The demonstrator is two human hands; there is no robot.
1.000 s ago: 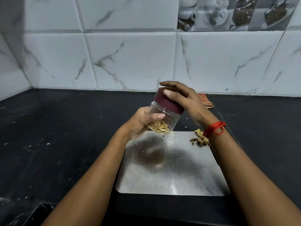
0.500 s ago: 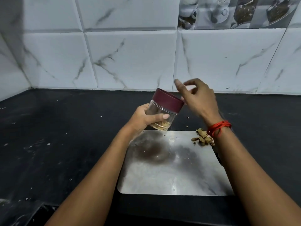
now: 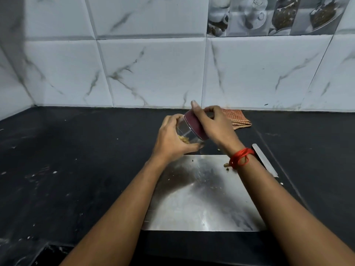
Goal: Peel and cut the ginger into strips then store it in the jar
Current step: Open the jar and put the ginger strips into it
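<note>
What look like peel scraps point(image 3: 227, 166) and the knife point(image 3: 264, 160) lie partly hidden behind the right forearm point(image 3: 269, 189)

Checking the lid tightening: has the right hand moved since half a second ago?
Yes. The right hand moved left, back onto the maroon lid; the checked cloth, hidden behind it then, now shows to its right.
</note>
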